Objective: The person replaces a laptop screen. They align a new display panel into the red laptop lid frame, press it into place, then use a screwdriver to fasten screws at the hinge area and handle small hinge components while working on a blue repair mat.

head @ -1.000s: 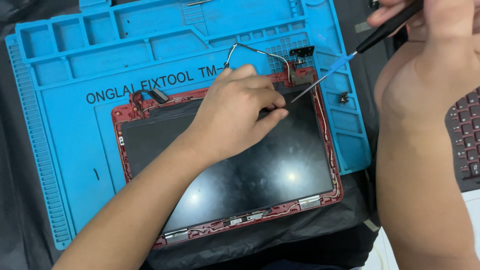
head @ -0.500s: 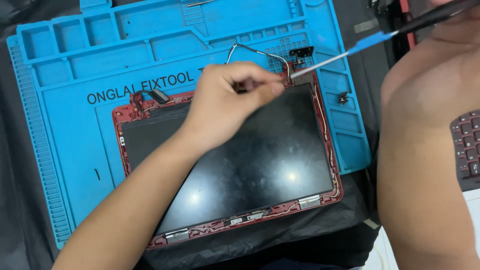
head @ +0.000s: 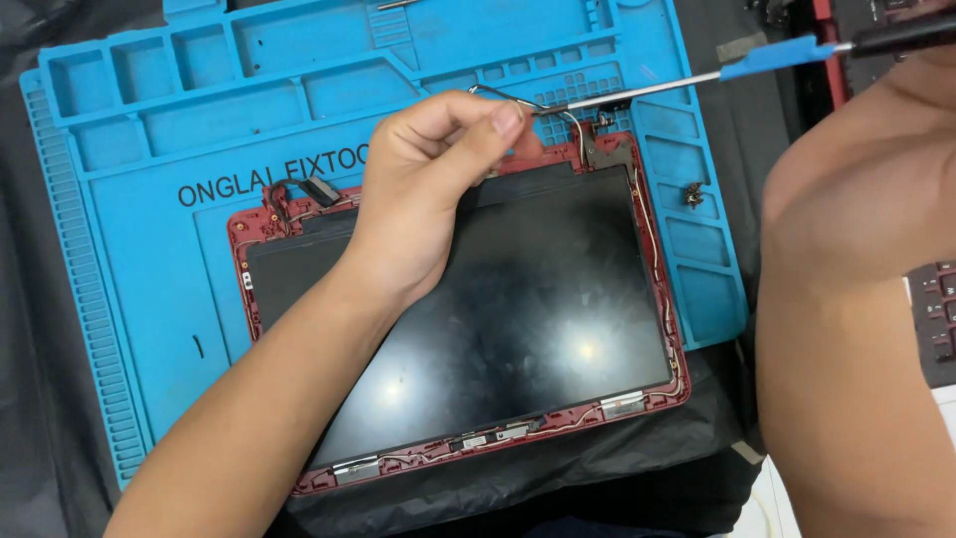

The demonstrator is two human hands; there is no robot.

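A laptop screen panel (head: 518, 329) lies face up in its red lid frame (head: 637, 406) on a blue repair mat (head: 199, 120). My left hand (head: 428, 199) hovers over the panel's top edge, thumb and forefinger pinched together beside a thin grey cable loop (head: 498, 95). Anything between the fingertips is too small to see. My right hand (head: 921, 65) is mostly cut off at the top right and grips the black handle of a screwdriver (head: 777, 58) with a blue collar. Its long shaft reaches left, and the tip meets the cable next to my left fingertips, above the right hinge (head: 605, 151).
A small dark loose part (head: 694, 195) sits in a mat compartment at the right. A black cloth (head: 558, 478) lies under the mat's front edge. A laptop keyboard (head: 936, 319) shows at the right edge, behind my right forearm (head: 856, 329).
My left hand rose from the panel's top edge and pinched its fingers near the cable. The screwdriver swung from a steep angle to nearly level, with its tip now at the cable.
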